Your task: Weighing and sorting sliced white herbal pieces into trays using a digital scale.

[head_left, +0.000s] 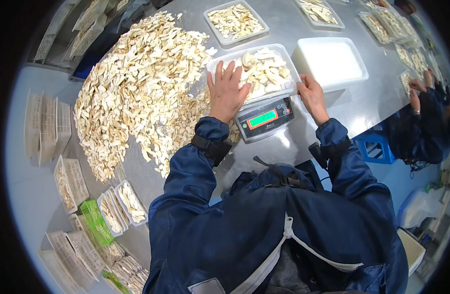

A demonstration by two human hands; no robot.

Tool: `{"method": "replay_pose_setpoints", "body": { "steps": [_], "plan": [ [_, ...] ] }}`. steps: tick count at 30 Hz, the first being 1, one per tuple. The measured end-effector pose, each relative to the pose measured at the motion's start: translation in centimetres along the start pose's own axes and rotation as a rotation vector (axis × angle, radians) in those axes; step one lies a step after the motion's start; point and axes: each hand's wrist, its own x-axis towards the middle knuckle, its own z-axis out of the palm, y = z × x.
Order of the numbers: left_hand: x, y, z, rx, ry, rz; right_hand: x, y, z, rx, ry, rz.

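A clear plastic tray (270, 97) of pale slices (266, 72), like dried mushroom, sits on a digital scale (265, 120) with a lit green display. My left hand (227, 94) lies over the tray's left end, fingers spread, palm down. Whether it presses on slices or only on the rim, I cannot tell. At the tray's right corner, my right hand (313, 98) pinches the rim between thumb and bent fingers. Left of the scale, a large loose heap of similar slices (141, 81) spreads across the metal table (332, 113).
A white, deep rectangular container (331, 61) stands right of the tray. Filled trays (237, 22) line the far side. Baskets (48, 127) and a green basket (96, 223) stand at the left. A co-worker's hands (418, 88) are at the right, above a blue stool (375, 147).
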Motion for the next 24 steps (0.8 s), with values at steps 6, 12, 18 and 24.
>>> {"method": "replay_pose_setpoints", "body": {
  "steps": [6, 12, 18, 24],
  "plan": [
    [1.4, 2.6, 1.0, -0.08, -0.13, 0.169, -0.3, -0.1, 0.4, 0.321, 0.041, 0.113],
    [1.8, 2.9, 1.0, -0.112, -0.179, 0.232, -1.1, -0.6, 0.6, 0.303, -0.012, 0.112],
    [0.7, -1.1, -0.4, -0.078, -0.012, 0.196, -1.4, -0.8, 0.5, 0.356, -0.015, 0.109],
    [-0.6, -1.8, -0.9, -0.26, 0.018, 0.186, -1.1, -0.2, 0.4, 0.304, 0.003, 0.087]
  ]
}}
